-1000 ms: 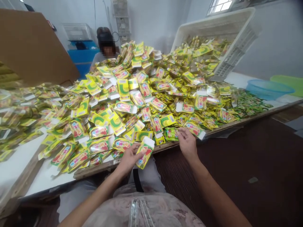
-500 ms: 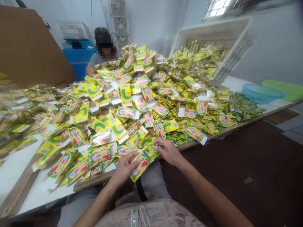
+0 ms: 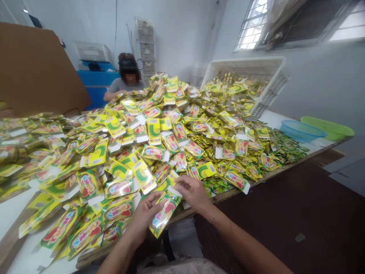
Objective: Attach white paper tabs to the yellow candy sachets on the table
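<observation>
My left hand (image 3: 144, 217) grips a yellow-green sachet pack (image 3: 162, 215) with red print, holding it tilted just in front of the table edge. My right hand (image 3: 191, 192) pinches the pack's top end, fingers closed on it. Right behind both hands rises a big heap of the same yellow-green packs (image 3: 159, 133), covering most of the white table (image 3: 25, 262).
A white plastic crate (image 3: 245, 68) lies tipped on its side at the back right, packs spilling out. A blue basin (image 3: 300, 131) and a green basin (image 3: 330, 127) sit at the table's right end. A person (image 3: 127, 78) sits across. Brown cardboard (image 3: 37, 68) stands at the left.
My right hand came from the table edge to the top of the pack that my left hand holds. The view has tilted upward.
</observation>
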